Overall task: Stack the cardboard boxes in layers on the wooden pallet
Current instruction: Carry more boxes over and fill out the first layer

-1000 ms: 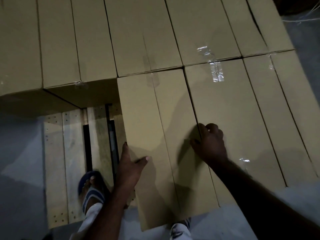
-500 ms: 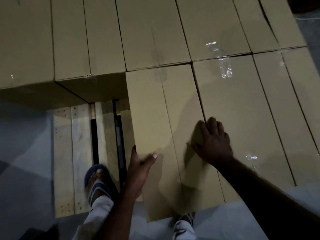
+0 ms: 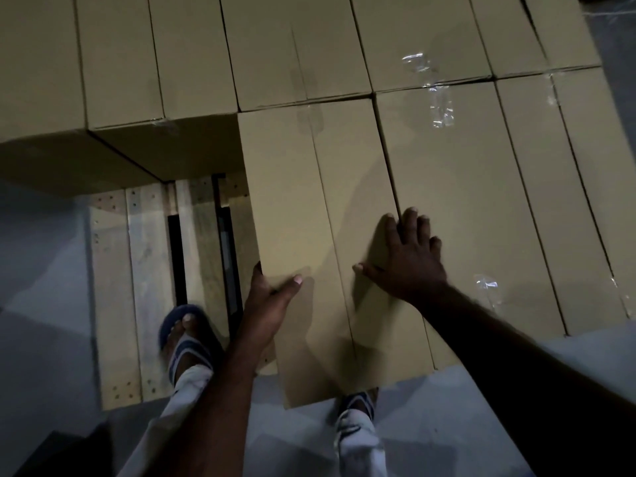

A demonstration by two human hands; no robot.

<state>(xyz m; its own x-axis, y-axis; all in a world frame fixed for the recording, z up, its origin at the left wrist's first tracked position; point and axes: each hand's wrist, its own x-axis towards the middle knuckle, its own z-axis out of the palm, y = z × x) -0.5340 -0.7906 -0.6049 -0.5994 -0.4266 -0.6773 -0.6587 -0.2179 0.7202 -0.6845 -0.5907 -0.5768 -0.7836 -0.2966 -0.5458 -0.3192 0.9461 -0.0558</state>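
A long tan cardboard box (image 3: pixel 309 201) lies in front of me in the near row, its near end sticking out past the neighbouring box (image 3: pixel 464 201) on its right. My left hand (image 3: pixel 266 304) holds the box's left edge, thumb on top and fingers down the side. My right hand (image 3: pixel 406 259) lies flat on top, fingers spread across the seam between the two boxes. A far row of boxes (image 3: pixel 268 46) fills the back. Bare slats of the wooden pallet (image 3: pixel 144 270) show at the left.
My left foot in a blue sandal (image 3: pixel 186 332) stands on the pallet's near slats; my right foot (image 3: pixel 356 407) is under the box's near end. Grey floor (image 3: pixel 41 304) lies left of and in front of the pallet. Clear tape (image 3: pixel 440 101) marks several box tops.
My right hand's fingers have uncurled and flattened onto the box tops, sliding slightly forward. The box has slid a little farther in. My left hand keeps its hold on the left edge.
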